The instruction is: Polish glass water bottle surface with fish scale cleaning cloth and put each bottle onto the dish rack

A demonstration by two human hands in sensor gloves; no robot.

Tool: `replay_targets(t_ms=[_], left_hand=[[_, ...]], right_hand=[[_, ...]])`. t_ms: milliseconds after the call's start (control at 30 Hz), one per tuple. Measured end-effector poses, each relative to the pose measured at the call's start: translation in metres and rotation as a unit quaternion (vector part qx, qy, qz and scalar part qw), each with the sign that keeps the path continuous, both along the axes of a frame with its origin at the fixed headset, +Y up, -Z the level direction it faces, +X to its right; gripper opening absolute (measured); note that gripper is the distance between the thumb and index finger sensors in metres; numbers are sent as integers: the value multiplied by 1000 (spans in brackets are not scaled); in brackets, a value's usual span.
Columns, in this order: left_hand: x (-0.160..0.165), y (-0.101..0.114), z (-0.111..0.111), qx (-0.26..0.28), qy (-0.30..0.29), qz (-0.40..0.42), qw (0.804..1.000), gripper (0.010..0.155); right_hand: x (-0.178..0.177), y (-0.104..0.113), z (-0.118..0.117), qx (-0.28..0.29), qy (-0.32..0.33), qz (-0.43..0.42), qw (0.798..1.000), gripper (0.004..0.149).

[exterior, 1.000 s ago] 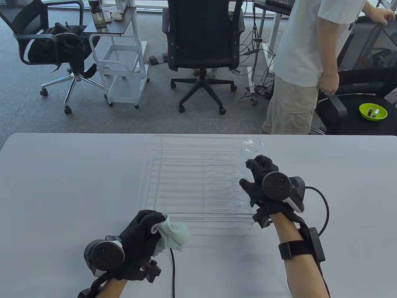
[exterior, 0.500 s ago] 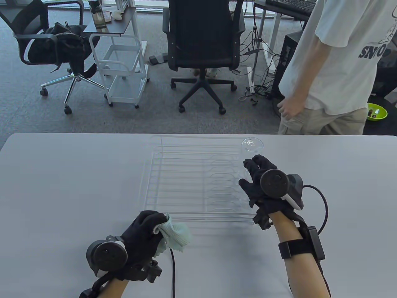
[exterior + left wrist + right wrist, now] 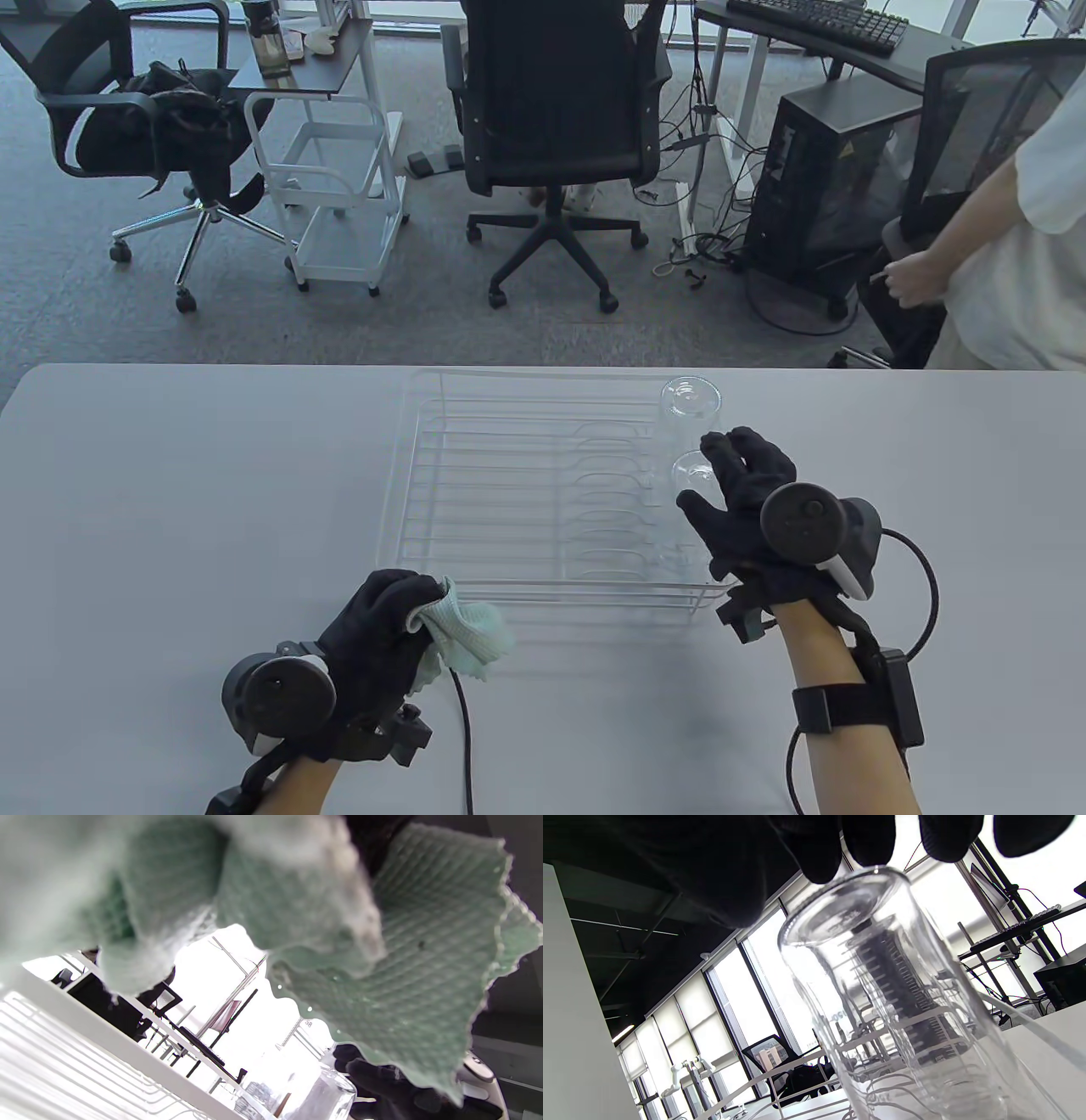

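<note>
A clear wire dish rack (image 3: 526, 492) lies mid-table. Two glass bottles stand upturned at its right end: the far one (image 3: 691, 397) and a nearer one (image 3: 689, 471). My right hand (image 3: 714, 472) is just right of the nearer bottle, fingers straight and spread. In the right wrist view its fingertips (image 3: 869, 836) hover at the top of that bottle (image 3: 895, 1005), not curled round it. My left hand (image 3: 407, 607) sits at the rack's near-left corner and grips the bunched pale-green cloth (image 3: 471, 637). That cloth (image 3: 382, 942) fills the left wrist view.
A person (image 3: 1010, 280) stands beyond the table's far right corner. An office chair (image 3: 556, 110) and a white cart (image 3: 339, 187) are on the floor behind. A glove cable (image 3: 462, 730) trails over the near table edge.
My right hand has slid right and a little nearer, uncovering the second bottle standing in the rack. The person has walked off to the right. My left hand has barely moved.
</note>
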State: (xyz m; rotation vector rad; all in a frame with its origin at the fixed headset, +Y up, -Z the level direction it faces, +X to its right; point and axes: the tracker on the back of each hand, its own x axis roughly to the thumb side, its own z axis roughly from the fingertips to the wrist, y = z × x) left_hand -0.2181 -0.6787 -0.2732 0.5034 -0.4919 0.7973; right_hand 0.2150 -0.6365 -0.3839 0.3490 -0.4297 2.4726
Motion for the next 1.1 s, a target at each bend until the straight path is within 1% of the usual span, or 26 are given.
replay_targets(t_ms=[133, 233, 333, 567, 667, 700, 767, 800, 933, 1033, 1100], left_hand=[[-5, 3, -1, 7, 6, -8, 1000, 42], [-13, 13, -4, 13, 10, 24, 1000, 42], [-26, 22, -7, 19, 27, 36, 999, 42], [-58, 24, -20, -5, 64, 6, 998, 41], [-76, 20, -23, -15, 84, 23, 996, 41], [-81, 17, -23, -19, 100, 28, 994, 41], [-93, 11, -24, -28, 152, 17, 988, 41], [-97, 9, -26, -34, 162, 13, 986, 40], [-117, -3, -36, -81, 215, 15, 973, 40], [-127, -13, -42, -119, 237, 30, 964, 41], [-130, -19, -45, -135, 256, 26, 957, 41]], right_hand=[[16, 3, 12, 9, -12, -25, 1000, 71], [27, 0, 20, 7, -21, -39, 999, 70], [39, -5, 29, 2, -31, -57, 998, 70], [64, -19, 46, -7, -56, -90, 994, 70], [74, -28, 52, -14, -67, -111, 991, 70], [78, -33, 54, -16, -72, -120, 990, 69], [85, -41, 57, -30, -82, -134, 987, 69], [87, -45, 57, -35, -86, -138, 986, 68], [95, -64, 60, -56, -97, -166, 980, 68], [98, -77, 62, -59, -96, -184, 977, 68], [101, -84, 61, -58, -96, -193, 975, 68]])
